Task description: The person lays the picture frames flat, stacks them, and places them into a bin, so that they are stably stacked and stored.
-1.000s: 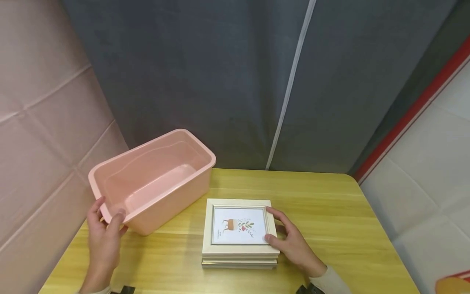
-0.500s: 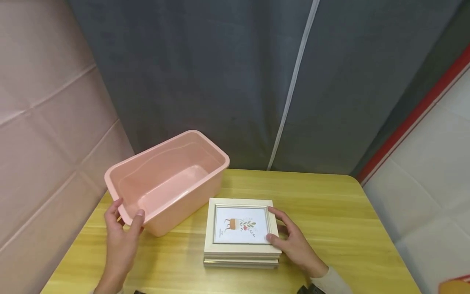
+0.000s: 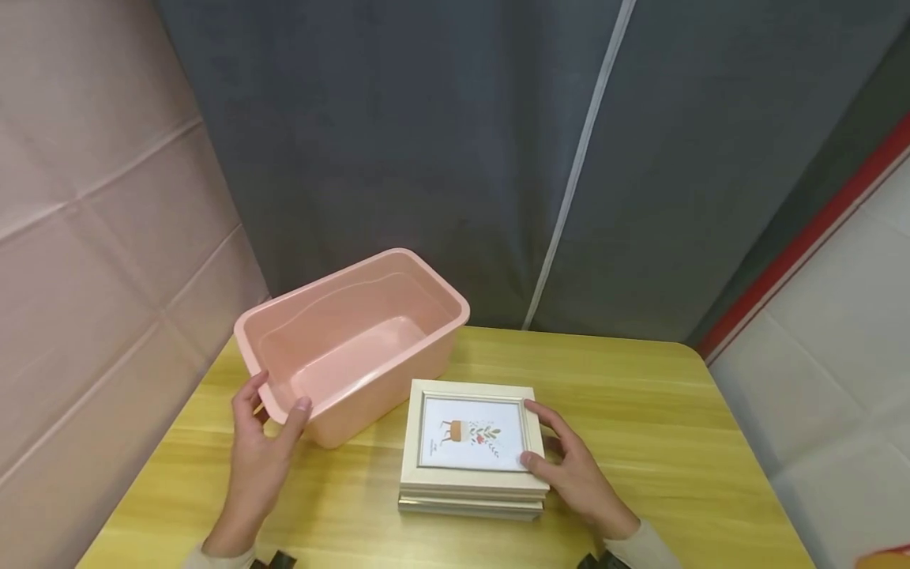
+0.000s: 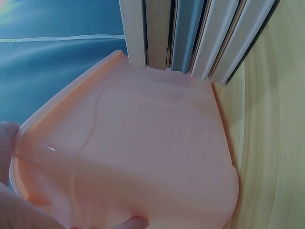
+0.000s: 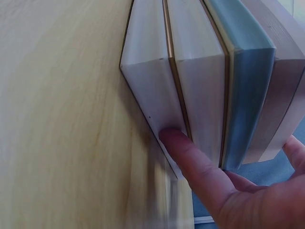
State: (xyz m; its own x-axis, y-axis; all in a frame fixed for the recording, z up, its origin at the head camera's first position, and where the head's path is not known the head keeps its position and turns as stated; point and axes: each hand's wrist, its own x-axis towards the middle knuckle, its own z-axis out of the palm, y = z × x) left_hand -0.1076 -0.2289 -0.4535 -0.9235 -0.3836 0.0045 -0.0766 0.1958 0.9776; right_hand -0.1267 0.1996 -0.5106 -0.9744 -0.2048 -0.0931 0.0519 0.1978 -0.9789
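My left hand (image 3: 259, 466) grips the near left corner of a pink plastic tub (image 3: 398, 387), its thumb and fingers about the rim. The tub's inside shows bare. My right hand (image 3: 579, 474) holds the right side of a stack of picture frames (image 3: 430, 478). Thumb and forefinger lie on the edge of the top frame, whose print (image 3: 465, 438) shows a deer-like figure with leaves. In the right wrist view, one finger (image 5: 195, 162) presses the side of the lowest frame. The left wrist view shows a bluish frame (image 4: 188, 33) among the cream ones.
The stack and tub stand on a yellow wood-grain table (image 3: 640, 411). A dark grey curtain (image 3: 426, 142) hangs behind it. Pale padded panels (image 3: 114, 276) close off the left, and a white wall (image 3: 839, 356) with a red trim (image 3: 817, 229) stands right.
My left hand has drawn the tub rightward, nearer the picture frames. The right hand stays at the stack, and the head view has shifted slightly.
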